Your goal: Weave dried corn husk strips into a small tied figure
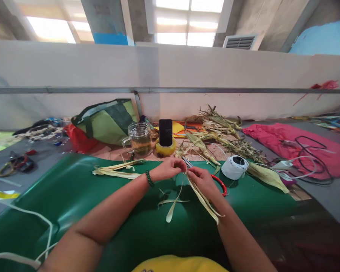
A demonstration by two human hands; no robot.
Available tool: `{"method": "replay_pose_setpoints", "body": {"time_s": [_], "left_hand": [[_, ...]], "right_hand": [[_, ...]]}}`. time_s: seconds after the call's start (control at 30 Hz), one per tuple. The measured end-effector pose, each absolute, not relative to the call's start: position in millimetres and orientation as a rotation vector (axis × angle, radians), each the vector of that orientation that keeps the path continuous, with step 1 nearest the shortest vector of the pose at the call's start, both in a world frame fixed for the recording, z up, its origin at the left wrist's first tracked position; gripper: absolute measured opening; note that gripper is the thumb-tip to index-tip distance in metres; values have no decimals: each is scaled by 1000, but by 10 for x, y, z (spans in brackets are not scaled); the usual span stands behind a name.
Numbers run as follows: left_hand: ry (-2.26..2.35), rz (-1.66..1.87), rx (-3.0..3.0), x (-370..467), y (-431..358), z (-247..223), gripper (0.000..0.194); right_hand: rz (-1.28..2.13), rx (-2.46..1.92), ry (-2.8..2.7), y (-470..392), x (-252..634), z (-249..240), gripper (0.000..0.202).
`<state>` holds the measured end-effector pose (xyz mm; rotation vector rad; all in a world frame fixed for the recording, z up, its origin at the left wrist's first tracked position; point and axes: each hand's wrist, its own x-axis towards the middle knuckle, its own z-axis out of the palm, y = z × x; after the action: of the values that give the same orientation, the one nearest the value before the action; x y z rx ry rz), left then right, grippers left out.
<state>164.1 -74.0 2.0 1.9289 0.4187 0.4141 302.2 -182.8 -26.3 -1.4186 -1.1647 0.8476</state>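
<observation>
My left hand [172, 169], with a green bead bracelet [149, 178] at its wrist, is closed in a pinch close to my right fingertips. What it pinches is too small to make out. My right hand [201, 180] is closed on pale corn husk strips [202, 200], whose long ends hang down toward my right forearm. A thin husk piece [171, 214] dangles below the fingertips, near another sliver on the green mat [124, 230]. Partly hidden behind my right hand are scissors with red handles [221, 185]. To their right stands a spool of white thread [234, 168].
Folded husks [116, 170] lie left of my hands. Behind are a glass mug [140, 141], a phone [166, 132] on a yellow stand, a green bag [107, 121] and dried husks [221, 128]. A pink cloth [294, 145] with cables lies right; a white cord [31, 211] crosses the left.
</observation>
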Motion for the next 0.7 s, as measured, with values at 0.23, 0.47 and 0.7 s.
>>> {"method": "replay_pose_setpoints", "body": {"time_s": [0.23,0.47,0.7], "left_hand": [[441,334,2304,1651,-754,-13,15],[496,376,2582,1656,-822,-1,11],[585,455,2418,1679,-772,-58,6]], "right_hand": [[689,-1548,-1332,-1950,3119,-243,27],[844,-1356,-1516,-2161,2900,47,21],[662,-1306,-1704,-2440,2806,212,17]]}}
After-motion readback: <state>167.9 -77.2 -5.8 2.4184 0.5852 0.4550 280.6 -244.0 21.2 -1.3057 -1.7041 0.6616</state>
